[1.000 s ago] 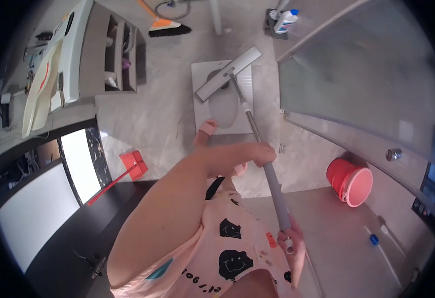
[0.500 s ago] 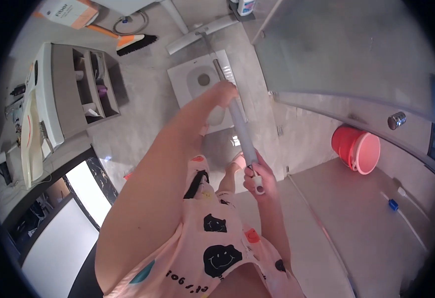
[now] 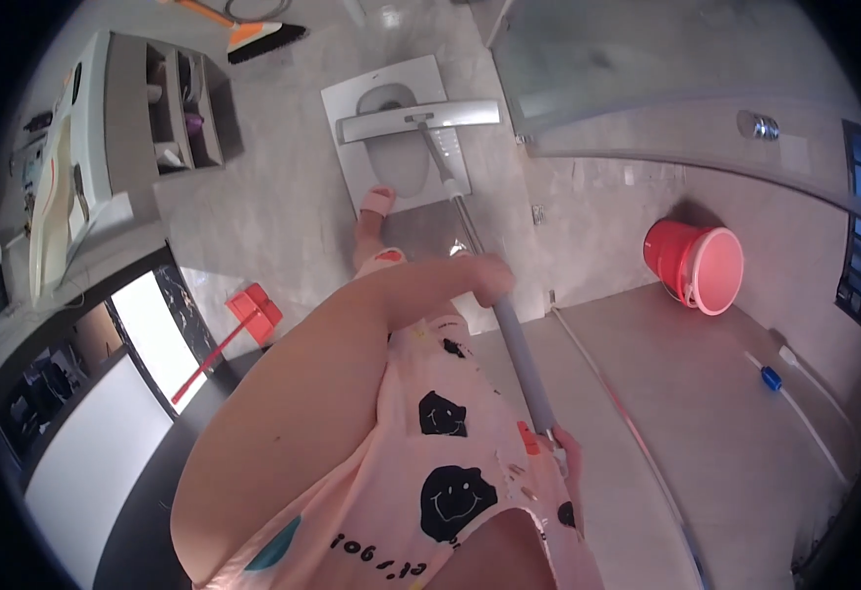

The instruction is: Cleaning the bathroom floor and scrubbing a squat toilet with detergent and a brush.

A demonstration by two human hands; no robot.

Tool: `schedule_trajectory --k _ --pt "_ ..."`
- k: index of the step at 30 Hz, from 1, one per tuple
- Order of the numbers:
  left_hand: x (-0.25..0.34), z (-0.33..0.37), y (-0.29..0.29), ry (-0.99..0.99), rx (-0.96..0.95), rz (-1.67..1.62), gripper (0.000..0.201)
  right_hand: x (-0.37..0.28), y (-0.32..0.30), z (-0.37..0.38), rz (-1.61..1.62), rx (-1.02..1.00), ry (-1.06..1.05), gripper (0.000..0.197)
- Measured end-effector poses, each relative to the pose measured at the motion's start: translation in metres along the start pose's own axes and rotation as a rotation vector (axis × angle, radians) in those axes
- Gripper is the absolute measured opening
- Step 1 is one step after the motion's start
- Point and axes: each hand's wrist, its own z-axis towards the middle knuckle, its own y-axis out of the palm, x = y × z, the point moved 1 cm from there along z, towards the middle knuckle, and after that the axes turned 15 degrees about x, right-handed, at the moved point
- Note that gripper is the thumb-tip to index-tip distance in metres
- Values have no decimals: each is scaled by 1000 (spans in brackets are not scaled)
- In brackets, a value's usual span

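Floor [image 3: 263, 187]: pale grey and spreading under everything, with a red bucket [image 3: 711, 270] sitting off to the right.
Squat toilet [image 3: 420, 74]: lying white ahead of the person, and the tool is passing right over it.
Flat mop [image 3: 469, 226]: slanting from the pan back to the person's right side, looking light for its length and stiff all along the pole.
Mop head [image 3: 420, 120]: stretching crosswise over the pan, probably swivelling at its joint, so calling for steering more than force; whether it is touching the rim, the view isn't showing.
Grey sleeve [image 3: 524, 354]: offering the best hold, being thicker than the bare tube, which may be turning slippery if wet.
Left hand [image 3: 492, 280]: gripping near the sleeve's lower end, fingers wrapping round the pole.
Right hand [image 3: 570, 462]: fingers curling round the upper end, the pink garment [image 3: 401, 462] partly hiding them.
Change: half a second ago the head was reaching beyond the toilet; now it's crossing the pan, and both hands are sitting closer to the body.
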Motion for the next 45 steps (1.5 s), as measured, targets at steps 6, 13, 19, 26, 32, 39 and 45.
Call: schedule_trajectory --k 6,13,19,26,32,39,45 --pt "93 17 42 42 -35 -94 12 -23 -63 -66 -526 483 -553 23" --pt "147 -8 25 68 73 -229 14 -9 -47 -130 -575 -164 -299 46" --pt "147 -47 30 -26 340 -407 10 17 -13 -153 -950 -31 -489 56" --pt "72 -115 28 -369 423 -314 11 37 63 -97 -1163 -84 -358 57" --pt "17 -162 66 -457 638 -313 16 48 89 -19 -1519 26 -531 56" --pt "58 -83 92 -353 679 -193 10 -18 48 -56 -1393 96 -548 54" --pt "135 4 63 -195 499 -312 11 -67 16 -131 -1378 140 -516 57"
